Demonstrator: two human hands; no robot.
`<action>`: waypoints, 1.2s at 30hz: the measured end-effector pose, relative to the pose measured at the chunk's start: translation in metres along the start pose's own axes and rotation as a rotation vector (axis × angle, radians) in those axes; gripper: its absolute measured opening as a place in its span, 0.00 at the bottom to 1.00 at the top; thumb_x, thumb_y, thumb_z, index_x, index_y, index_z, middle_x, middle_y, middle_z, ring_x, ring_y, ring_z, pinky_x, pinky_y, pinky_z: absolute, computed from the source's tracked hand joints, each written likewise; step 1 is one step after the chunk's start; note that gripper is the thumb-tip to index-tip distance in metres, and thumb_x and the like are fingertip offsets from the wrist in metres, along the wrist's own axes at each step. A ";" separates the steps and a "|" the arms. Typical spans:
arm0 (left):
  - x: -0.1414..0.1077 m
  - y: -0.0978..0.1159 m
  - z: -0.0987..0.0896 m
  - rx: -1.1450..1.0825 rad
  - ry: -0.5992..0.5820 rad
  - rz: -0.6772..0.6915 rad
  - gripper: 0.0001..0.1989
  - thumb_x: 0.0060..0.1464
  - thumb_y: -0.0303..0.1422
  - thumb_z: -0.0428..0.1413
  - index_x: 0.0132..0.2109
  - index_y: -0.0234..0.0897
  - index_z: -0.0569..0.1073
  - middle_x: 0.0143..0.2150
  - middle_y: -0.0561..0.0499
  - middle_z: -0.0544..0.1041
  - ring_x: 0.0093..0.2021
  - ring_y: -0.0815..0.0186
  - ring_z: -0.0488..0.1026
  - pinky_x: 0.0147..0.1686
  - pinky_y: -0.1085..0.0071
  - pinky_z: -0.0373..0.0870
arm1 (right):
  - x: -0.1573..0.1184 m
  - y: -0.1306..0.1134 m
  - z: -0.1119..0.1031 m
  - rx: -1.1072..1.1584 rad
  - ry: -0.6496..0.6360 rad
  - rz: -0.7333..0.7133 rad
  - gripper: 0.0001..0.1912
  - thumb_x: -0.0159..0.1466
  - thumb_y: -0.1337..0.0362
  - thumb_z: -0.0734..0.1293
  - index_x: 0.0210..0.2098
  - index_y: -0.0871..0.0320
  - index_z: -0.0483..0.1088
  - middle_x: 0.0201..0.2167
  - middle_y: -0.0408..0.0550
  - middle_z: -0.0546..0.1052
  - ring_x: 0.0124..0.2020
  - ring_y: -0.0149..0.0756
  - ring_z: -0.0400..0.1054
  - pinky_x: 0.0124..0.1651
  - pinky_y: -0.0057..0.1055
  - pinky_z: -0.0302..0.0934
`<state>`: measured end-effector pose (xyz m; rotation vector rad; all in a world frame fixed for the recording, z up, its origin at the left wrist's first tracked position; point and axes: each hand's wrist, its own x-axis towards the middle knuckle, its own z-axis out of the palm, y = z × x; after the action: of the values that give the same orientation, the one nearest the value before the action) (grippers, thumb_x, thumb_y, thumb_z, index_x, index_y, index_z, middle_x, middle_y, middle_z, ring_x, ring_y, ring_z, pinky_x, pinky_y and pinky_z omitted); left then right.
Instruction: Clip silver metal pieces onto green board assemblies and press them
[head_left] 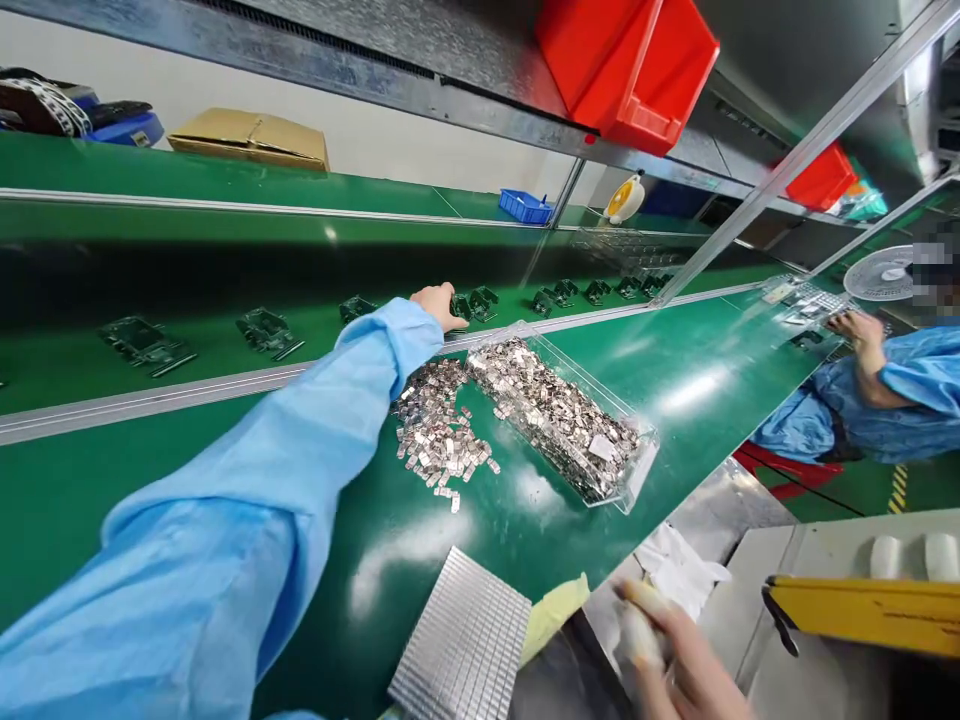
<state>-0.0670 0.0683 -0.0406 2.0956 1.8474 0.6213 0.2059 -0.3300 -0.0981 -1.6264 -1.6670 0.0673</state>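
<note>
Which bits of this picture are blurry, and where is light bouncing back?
Head view: the right hand is smeared, probably by motion; the left hand looks sharper. Head view: white glare patches the glossy green tabletop.

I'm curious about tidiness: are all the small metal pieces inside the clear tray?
No, a loose pile of metal pieces lies on the green table beside the clear tray.

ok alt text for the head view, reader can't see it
A blue-sleeved left hand is at small dark angular parts on a green strip; the right hand is blurred. Nearby, small silver metal pieces lie heaped beside a clear rectangular plastic tray holding more.
</note>
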 end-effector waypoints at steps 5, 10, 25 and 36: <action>0.025 -0.008 0.019 0.042 -0.032 -0.063 0.47 0.45 0.47 0.66 0.65 0.29 0.60 0.57 0.30 0.73 0.58 0.43 0.70 0.54 0.56 0.68 | 0.117 -0.025 0.099 -0.421 -0.447 -0.111 0.21 0.67 0.73 0.58 0.59 0.61 0.65 0.45 0.54 0.77 0.42 0.39 0.75 0.46 0.30 0.68; 0.000 -0.054 -0.018 0.127 0.042 -0.032 0.44 0.48 0.49 0.63 0.68 0.41 0.57 0.72 0.38 0.53 0.70 0.44 0.51 0.64 0.51 0.55 | 0.173 -0.046 0.163 -0.654 -0.600 -0.072 0.20 0.66 0.76 0.58 0.56 0.66 0.68 0.47 0.62 0.73 0.44 0.45 0.73 0.39 0.33 0.67; -0.138 -0.086 -0.072 -0.124 0.015 0.345 0.26 0.51 0.43 0.61 0.57 0.42 0.73 0.52 0.46 0.76 0.51 0.56 0.74 0.54 0.64 0.69 | 0.146 -0.022 0.127 -0.583 -0.602 0.028 0.15 0.63 0.76 0.63 0.44 0.58 0.76 0.37 0.51 0.75 0.34 0.36 0.72 0.38 0.28 0.61; -0.331 -0.101 -0.027 -0.207 -0.211 0.362 0.47 0.54 0.45 0.61 0.72 0.50 0.43 0.69 0.40 0.60 0.66 0.49 0.64 0.62 0.53 0.67 | 0.151 -0.021 0.099 -0.576 -0.580 -0.060 0.23 0.60 0.79 0.61 0.51 0.60 0.73 0.47 0.55 0.78 0.42 0.41 0.75 0.45 0.31 0.64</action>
<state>-0.1972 -0.2458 -0.1094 2.2689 1.2465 0.6131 0.1545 -0.1566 -0.0814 -2.1148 -2.3295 0.0303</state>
